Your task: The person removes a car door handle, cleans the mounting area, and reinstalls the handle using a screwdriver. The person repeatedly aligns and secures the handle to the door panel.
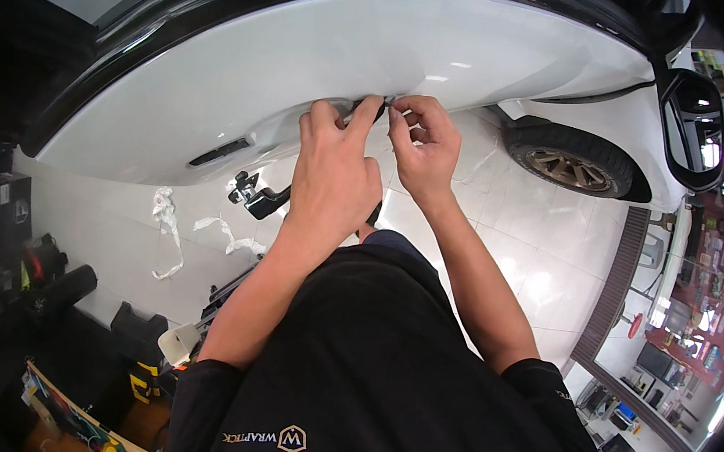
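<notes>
A white car door (247,64) curves across the top of the view. My left hand (338,162) rests its bent fingertips at a small dark opening (380,111) in the door; its index and middle fingers are apart and the thumb stays clear. Just to the right, my right hand (428,140) has thumb and index finger pinched together at that opening's edge. Whatever lies between those fingertips is too small to make out. Further left on the door is a dark elongated slot (220,151). The fingers hide part of the panel behind them.
A black part with shiny metal fittings (255,197) is below the slot. Crumpled white strips (167,214) lie on the tiled floor (108,208). The front wheel (567,164) and side mirror (692,128) are at the right. Black tools and boxes (21,278) crowd the lower left.
</notes>
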Tool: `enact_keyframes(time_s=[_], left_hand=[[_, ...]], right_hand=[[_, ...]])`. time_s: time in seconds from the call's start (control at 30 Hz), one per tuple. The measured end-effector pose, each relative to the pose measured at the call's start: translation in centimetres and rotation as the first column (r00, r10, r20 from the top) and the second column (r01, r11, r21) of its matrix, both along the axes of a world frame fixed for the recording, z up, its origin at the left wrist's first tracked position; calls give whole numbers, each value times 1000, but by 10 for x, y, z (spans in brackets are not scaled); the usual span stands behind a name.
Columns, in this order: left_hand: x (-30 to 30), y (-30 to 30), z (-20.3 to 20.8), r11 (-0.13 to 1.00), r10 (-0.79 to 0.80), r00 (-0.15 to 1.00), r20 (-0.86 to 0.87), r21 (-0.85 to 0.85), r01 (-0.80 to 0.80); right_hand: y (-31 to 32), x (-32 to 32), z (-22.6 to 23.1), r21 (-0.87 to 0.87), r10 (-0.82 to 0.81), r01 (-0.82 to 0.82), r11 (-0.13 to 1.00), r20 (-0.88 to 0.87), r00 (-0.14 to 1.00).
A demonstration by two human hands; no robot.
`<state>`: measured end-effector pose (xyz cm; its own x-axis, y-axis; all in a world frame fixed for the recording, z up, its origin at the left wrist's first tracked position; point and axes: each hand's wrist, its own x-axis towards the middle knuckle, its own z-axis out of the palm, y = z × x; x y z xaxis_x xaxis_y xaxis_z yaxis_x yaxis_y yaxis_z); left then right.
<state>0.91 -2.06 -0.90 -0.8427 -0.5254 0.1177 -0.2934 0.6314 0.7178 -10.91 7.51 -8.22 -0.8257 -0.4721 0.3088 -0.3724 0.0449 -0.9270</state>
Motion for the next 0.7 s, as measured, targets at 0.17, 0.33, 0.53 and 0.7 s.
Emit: enact_keyframes(time_s=[0.17,0.33,0.53,0.7], left_hand=[[-4,4,0,999,5,999,52,-40,-3],[-3,4,-1,994,12,998,58,-105,-6],[0,10,-7,991,39,997,71,-132,-30],[5,16,-8,980,30,995,99,-197,-10]], right_hand=[[2,-2,1,-19,56,-57,998,-35,998],[10,-7,-5,-85,16,-6,996,119,993],[37,-2,11,125,124,-186,975,388,913],[50,4,7,284,85,-236,929,457,886]])
